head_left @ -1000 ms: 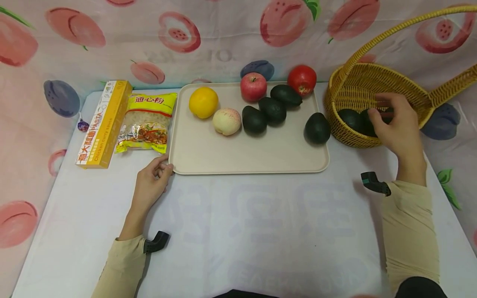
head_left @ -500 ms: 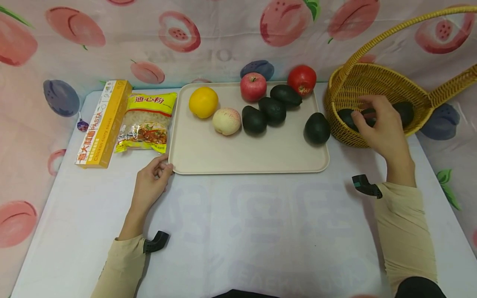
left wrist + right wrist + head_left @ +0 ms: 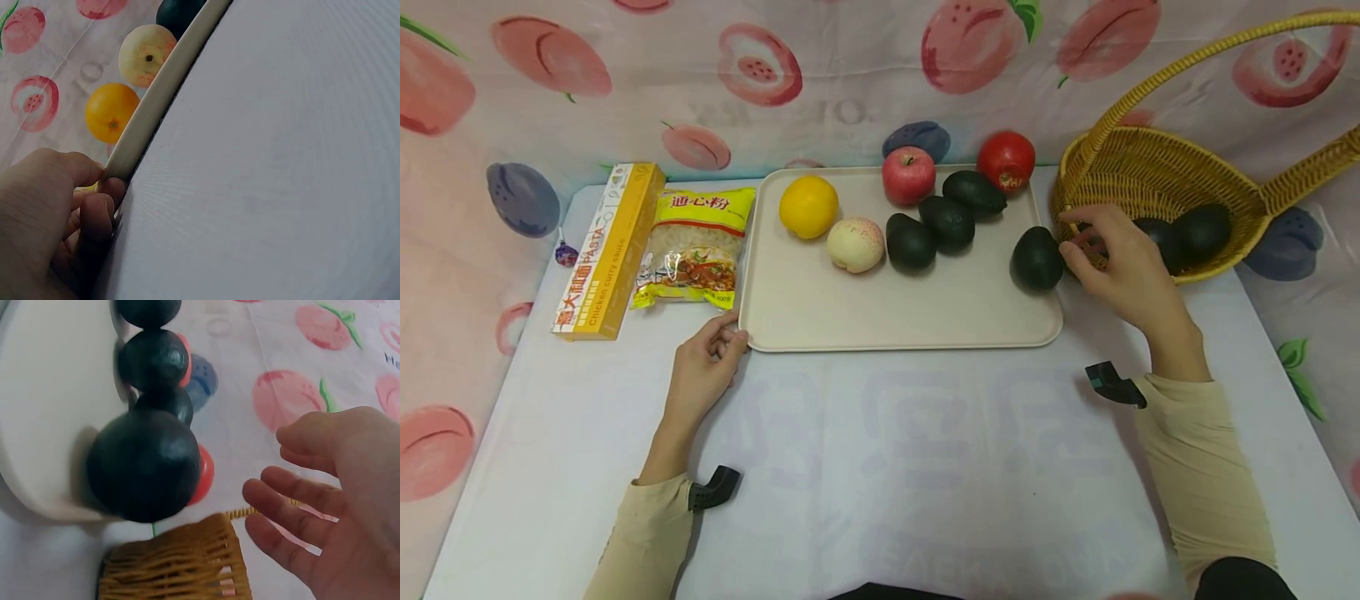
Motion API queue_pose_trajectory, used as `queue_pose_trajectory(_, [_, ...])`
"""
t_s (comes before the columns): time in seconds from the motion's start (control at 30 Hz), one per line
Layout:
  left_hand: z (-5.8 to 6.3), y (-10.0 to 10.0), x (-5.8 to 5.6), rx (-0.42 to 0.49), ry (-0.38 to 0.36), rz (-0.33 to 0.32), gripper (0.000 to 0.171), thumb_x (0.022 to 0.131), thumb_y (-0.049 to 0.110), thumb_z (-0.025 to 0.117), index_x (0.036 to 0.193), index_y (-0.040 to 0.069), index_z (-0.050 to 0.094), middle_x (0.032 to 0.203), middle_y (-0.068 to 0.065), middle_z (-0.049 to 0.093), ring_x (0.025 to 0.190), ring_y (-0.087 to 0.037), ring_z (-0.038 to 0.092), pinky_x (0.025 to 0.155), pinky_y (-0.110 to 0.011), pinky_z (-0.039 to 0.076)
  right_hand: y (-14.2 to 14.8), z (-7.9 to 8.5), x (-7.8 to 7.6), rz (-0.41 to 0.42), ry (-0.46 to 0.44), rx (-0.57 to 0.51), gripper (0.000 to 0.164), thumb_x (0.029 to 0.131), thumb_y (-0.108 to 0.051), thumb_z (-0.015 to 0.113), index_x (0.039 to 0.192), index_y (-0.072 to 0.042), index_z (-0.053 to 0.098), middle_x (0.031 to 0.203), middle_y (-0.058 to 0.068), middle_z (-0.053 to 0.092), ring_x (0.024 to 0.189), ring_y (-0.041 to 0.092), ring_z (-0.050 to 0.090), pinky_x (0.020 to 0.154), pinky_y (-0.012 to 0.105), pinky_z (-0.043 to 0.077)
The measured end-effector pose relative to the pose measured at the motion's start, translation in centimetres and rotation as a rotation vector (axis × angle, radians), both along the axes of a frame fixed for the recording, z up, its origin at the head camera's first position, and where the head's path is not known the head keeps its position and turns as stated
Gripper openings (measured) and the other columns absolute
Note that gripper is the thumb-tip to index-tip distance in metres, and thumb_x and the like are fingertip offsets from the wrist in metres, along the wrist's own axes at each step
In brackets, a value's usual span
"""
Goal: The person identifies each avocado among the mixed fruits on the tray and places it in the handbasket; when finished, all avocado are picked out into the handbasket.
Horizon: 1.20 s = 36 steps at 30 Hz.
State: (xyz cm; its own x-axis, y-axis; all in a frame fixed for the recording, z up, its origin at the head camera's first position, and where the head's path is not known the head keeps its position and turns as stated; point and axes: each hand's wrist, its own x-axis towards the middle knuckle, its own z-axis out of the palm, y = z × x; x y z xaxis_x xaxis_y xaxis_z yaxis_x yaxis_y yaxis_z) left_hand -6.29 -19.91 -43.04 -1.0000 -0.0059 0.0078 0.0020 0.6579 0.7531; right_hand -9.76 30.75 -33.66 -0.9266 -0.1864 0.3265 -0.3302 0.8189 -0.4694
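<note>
1. Tray (image 3: 850, 323): on the table (image 3: 880, 467), left of the basket (image 3: 1157, 154)
2. Orange (image 3: 808, 207): on tray, back left; peach (image 3: 855, 244) before it, to its right
3. Apple (image 3: 908, 176): near tray's back edge, left of the round fruit (image 3: 1007, 161)
4. Avocado trio (image 3: 948, 224): on tray, in diagonal row right of peach
5. Single avocado (image 3: 1037, 259): tray's right edge, just beside basket
6. Two avocados (image 3: 1202, 233): in basket, right part
7. Pasta bag (image 3: 695, 247): left of tray; box (image 3: 608, 252) left of bag

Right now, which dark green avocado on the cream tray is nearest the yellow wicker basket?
The avocado alone at the right end of the tray; the other three bunch farther left.
</note>
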Motion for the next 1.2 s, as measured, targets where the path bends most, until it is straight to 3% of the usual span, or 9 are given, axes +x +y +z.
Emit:
queue_pose_trajectory(0.17, [0.0, 0.0, 0.0, -0.002, -0.001, 0.002, 0.038, 0.094, 0.028, 0.056, 0.128, 0.011, 0.057, 0.077, -0.005, 0.064, 0.041, -0.007, 0.047, 0.037, -0.022, 0.037, -0.8, -0.2, 0.2, 0.039, -0.079, 0.063, 0.039, 0.091, -0.016, 0.060, 0.128, -0.011, 0.051, 0.118, 0.009, 0.054, 0.086, 0.017, 0.058, 0.071, 0.021, 0.043])
queue_pose_trajectory(0.37, [0.0, 0.0, 0.0, -0.003, -0.002, 0.002, 0.038, 0.094, 0.028, 0.055, 0.128, 0.011, 0.057, 0.077, -0.006, 0.064, 0.041, -0.008, 0.047, 0.038, -0.022, 0.037, -1.2, -0.2, 0.5, 0.028, -0.211, 0.165, 0.050, 0.092, -0.022, 0.058, 0.138, -0.014, 0.041, 0.135, 0.013, 0.042, 0.093, 0.027, 0.062, 0.073, 0.048, 0.051])
queue_pose_trajectory(0.47, [0.1, -0.1, 0.0, -0.005, 0.000, 0.001, 0.038, 0.094, 0.028, 0.056, 0.128, 0.011, 0.057, 0.077, -0.006, 0.064, 0.041, -0.008, 0.047, 0.037, -0.021, 0.037, -1.2, -0.3, 0.7, 0.028, -0.315, 0.201, 0.059, 0.094, -0.029, 0.057, 0.145, -0.015, 0.031, 0.143, 0.017, 0.034, 0.106, 0.036, 0.057, 0.083, 0.060, 0.046])
queue_pose_trajectory(0.6, [0.1, 0.0, 0.0, -0.001, -0.006, 0.003, 0.038, 0.094, 0.028, 0.056, 0.128, 0.011, 0.057, 0.077, -0.005, 0.064, 0.042, -0.007, 0.047, 0.037, -0.022, 0.038, -1.5, -0.9, 0.5, 0.039, -0.402, 0.203, 0.071, 0.092, -0.038, 0.058, 0.149, -0.015, 0.023, 0.149, 0.020, 0.025, 0.123, 0.044, 0.043, 0.096, 0.067, 0.035])
queue_pose_trajectory(0.8, [0.2, 0.1, 0.1, 0.002, -0.005, 0.001, 0.038, 0.094, 0.026, 0.056, 0.128, 0.010, 0.057, 0.078, -0.005, 0.064, 0.041, -0.007, 0.047, 0.038, -0.022, 0.039, -1.9, -2.6, -0.1, 0.005, -0.360, 0.165, 0.079, 0.081, -0.047, 0.069, 0.144, -0.016, 0.032, 0.149, 0.013, 0.026, 0.116, 0.043, 0.048, 0.089, 0.061, 0.043])
queue_pose_trajectory(0.93, [0.1, 0.1, 0.0, 0.000, -0.001, 0.003, 0.037, 0.094, 0.026, 0.056, 0.127, 0.011, 0.058, 0.077, -0.005, 0.064, 0.041, -0.007, 0.047, 0.038, -0.022, 0.039, -2.1, -3.3, -0.4, -0.031, -0.292, 0.150, 0.076, 0.076, -0.043, 0.076, 0.136, -0.016, 0.040, 0.145, 0.011, 0.032, 0.121, 0.039, 0.045, 0.089, 0.061, 0.043])
queue_pose_trajectory(1.2, [0.0, 0.0, 0.0, -0.009, -0.006, -0.001, 0.037, 0.094, 0.027, 0.056, 0.128, 0.011, 0.057, 0.076, -0.005, 0.064, 0.041, -0.007, 0.047, 0.038, -0.022, 0.038, -2.0, -3.6, -0.6, -0.021, -0.196, 0.128, 0.063, 0.077, -0.033, 0.078, 0.128, -0.017, 0.046, 0.143, 0.008, 0.037, 0.124, 0.035, 0.045, 0.089, 0.059, 0.044])
